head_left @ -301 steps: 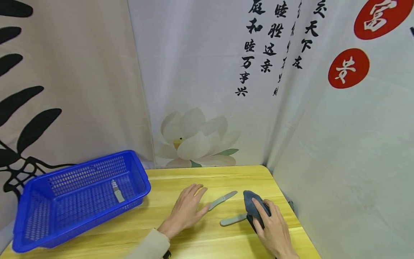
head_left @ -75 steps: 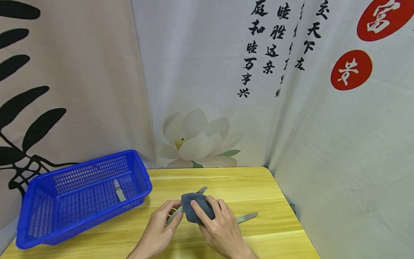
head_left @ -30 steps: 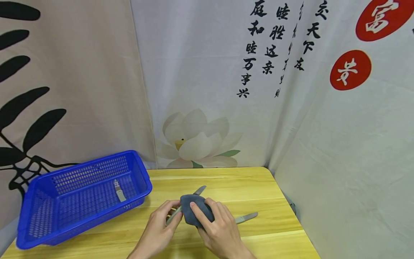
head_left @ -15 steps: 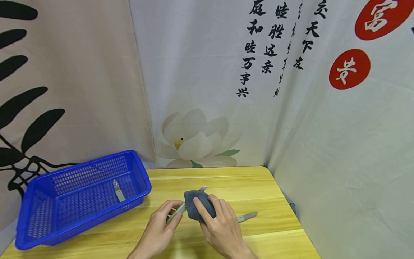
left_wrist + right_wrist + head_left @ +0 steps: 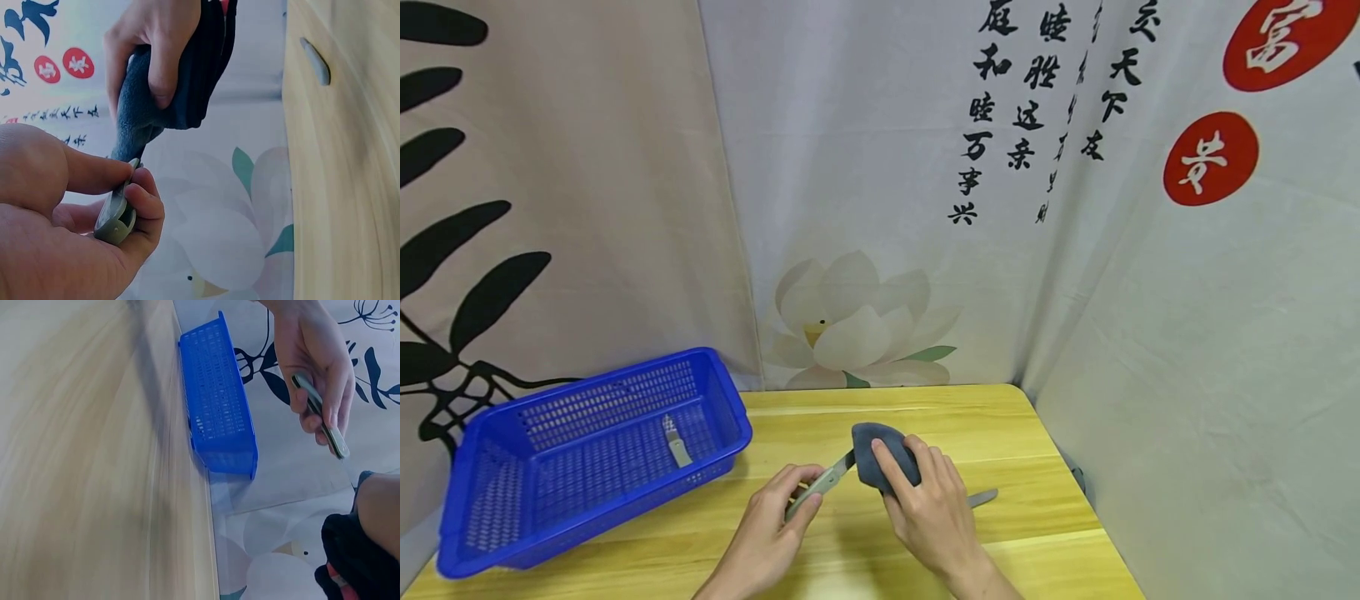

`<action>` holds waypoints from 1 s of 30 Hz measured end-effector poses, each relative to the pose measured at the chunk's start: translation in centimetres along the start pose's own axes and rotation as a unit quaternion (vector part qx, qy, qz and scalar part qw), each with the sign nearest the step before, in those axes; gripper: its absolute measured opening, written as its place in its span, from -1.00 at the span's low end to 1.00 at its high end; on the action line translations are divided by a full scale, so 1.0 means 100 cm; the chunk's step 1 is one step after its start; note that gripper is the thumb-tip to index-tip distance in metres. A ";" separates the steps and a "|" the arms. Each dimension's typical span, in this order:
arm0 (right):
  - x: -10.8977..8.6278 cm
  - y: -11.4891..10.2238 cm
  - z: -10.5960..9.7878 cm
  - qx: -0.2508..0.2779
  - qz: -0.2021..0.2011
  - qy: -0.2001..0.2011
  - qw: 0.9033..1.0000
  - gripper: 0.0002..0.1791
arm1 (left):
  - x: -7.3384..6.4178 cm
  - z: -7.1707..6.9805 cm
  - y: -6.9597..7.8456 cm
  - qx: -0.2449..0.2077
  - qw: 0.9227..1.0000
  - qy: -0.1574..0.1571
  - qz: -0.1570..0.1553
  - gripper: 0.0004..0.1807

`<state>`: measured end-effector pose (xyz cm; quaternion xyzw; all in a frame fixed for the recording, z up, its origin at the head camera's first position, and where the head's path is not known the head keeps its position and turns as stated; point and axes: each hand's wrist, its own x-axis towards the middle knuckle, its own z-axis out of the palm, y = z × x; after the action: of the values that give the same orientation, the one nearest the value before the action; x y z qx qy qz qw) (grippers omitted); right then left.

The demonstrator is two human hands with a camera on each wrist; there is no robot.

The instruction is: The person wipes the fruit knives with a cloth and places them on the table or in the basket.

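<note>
Knife (image 5: 827, 482), pinched by its handle in the left hand (image 5: 772, 518) above the surface (image 5: 808, 421); blue-grey cloth (image 5: 871, 458), gripped by the right hand (image 5: 931, 508). Cloth since slid outward, baring the blade's base (image 5: 849, 461), tip now hidden: seemingly a wiping stroke near its end.

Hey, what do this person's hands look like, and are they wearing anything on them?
The left hand and right hand are both bare: no gloves, rings or markings show. The head view shows no sleeve, watch or cable at either wrist.
</note>
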<state>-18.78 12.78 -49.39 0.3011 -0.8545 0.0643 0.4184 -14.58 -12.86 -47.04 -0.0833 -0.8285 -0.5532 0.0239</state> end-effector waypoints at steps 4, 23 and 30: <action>-0.001 0.007 0.001 -0.003 0.007 0.006 1.000 -0.12 | 0.000 -0.001 0.000 0.004 1.000 0.002 0.006 -0.73; -0.003 -0.007 -0.011 0.054 -0.020 0.012 0.998 -0.34 | 0.001 0.001 -0.001 0.003 1.000 0.017 -0.010 -0.74; -0.005 -0.026 -0.007 0.048 -0.048 -0.013 0.998 0.01 | 0.003 0.003 0.000 0.003 1.000 0.004 -0.018 -0.72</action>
<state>-16.58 11.15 -49.63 0.3627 -0.8401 0.0812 0.3950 -14.84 -12.57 -47.06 -0.0660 -0.8317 -0.5511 0.0174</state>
